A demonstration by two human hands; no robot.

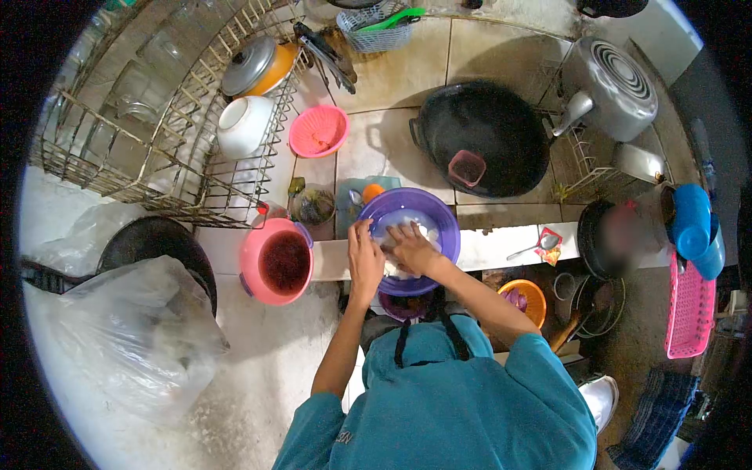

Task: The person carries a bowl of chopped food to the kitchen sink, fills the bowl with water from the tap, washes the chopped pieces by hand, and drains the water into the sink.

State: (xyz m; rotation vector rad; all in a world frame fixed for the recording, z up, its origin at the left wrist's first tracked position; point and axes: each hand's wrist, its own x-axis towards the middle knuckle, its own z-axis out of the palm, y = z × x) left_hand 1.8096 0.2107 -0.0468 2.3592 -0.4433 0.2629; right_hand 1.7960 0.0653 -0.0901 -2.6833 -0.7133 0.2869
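Note:
A purple bowl (448,221) with cloudy liquid and white pieces (427,232) stands in front of me. On its left rim, my left hand (366,262) is closed against the edge. My right hand (413,252) reaches inside, fingers spread over the white pieces; what lies beneath the palm is hidden. Just behind the bowl are an orange round item (372,192) and a light blue plastic sheet or bag (345,223) with a spoon on it. A second purple container (403,306) shows partly below.
A pink bucket (249,257) of dark red contents stands left, near a wire dish rack (168,145) and a plastic bag (141,321). A black wok (493,117) holding a small pink container (467,168) sits behind right. An orange basket (534,295) is lower right.

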